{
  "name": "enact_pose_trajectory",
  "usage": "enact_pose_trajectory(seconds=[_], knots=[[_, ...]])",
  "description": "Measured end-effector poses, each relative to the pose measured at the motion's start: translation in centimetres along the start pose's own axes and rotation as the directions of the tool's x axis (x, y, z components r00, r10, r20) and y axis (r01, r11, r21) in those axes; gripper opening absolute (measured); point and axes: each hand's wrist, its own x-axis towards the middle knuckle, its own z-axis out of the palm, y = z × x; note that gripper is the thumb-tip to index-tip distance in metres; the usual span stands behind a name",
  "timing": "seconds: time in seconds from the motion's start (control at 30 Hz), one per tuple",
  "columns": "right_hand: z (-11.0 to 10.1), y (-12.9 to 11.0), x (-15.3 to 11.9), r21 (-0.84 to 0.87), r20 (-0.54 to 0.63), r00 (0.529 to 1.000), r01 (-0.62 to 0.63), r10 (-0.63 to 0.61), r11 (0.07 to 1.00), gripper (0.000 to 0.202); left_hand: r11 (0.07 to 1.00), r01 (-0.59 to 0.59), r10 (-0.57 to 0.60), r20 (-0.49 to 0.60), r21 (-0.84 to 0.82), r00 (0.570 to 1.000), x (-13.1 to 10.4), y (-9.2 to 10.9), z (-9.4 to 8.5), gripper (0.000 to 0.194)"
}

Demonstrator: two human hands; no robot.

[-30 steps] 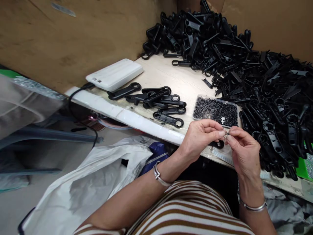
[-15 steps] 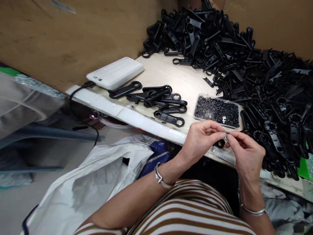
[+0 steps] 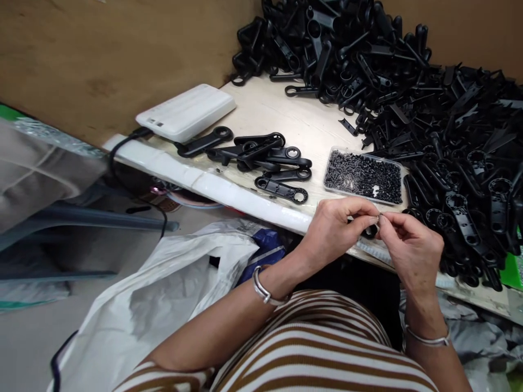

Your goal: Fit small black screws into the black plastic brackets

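My left hand [image 3: 337, 227] and my right hand [image 3: 413, 245] meet fingertip to fingertip over the table's front edge. Both are closed in a pinch around a tiny dark piece [image 3: 379, 216], too small and too covered to name exactly. Just behind the fingers stands a clear plastic box [image 3: 344, 192] filled with small black and greyish parts. Partly hidden beneath my hands is a black plastic part with a ring-shaped end [image 3: 370, 231]. To the left, several black plastic arms with ringed ends [image 3: 281, 189] lie in a loose group.
A large heap of black plastic parts [image 3: 359, 71] covers the back and right of the table [image 3: 261, 109]. A white power bank [image 3: 186, 113] with a black cable [image 3: 118, 163] sits at the left. Below the padded edge hangs a white bag [image 3: 171, 288]. Cardboard walls [image 3: 122, 54] stand behind.
The view has shifted slightly, so the table and its things appear a little higher. My fingertips stay together, with the fingers slightly shifted around the tiny piece.
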Motion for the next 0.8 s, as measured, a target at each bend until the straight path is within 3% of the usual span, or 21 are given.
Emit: enact_pose_trajectory(seconds=[0.13, 0.27, 0.47, 0.8], knots=[[-1.1, 1.5, 0.0, 0.009, 0.036, 0.999, -0.039, 0.039, 0.999, 0.014, 0.908, -0.187, 0.142, 0.146, 0.374, 0.979, -0.5, -0.7, -1.8, 0.014], [-1.9, 2.9, -0.6, -0.044, 0.165, 0.986, 0.012, -0.005, 0.999, 0.013, 0.752, -0.286, 0.117, 0.308, 0.593, 0.944, -1.5, -1.8, -2.1, 0.013], [-1.7, 2.5, -1.6, -0.144, 0.267, 0.955, 0.174, -0.131, 0.974, 0.016, 0.743, -0.258, 0.084, 0.297, 0.618, 0.951, -2.4, -2.1, -1.1, 0.011], [-0.7, 1.6, -1.8, -0.322, 0.302, 0.911, 0.374, -0.28, 0.869, 0.017, 0.787, -0.238, 0.082, 0.286, 0.569, 0.955, -2.8, -2.3, -1.1, 0.011]])
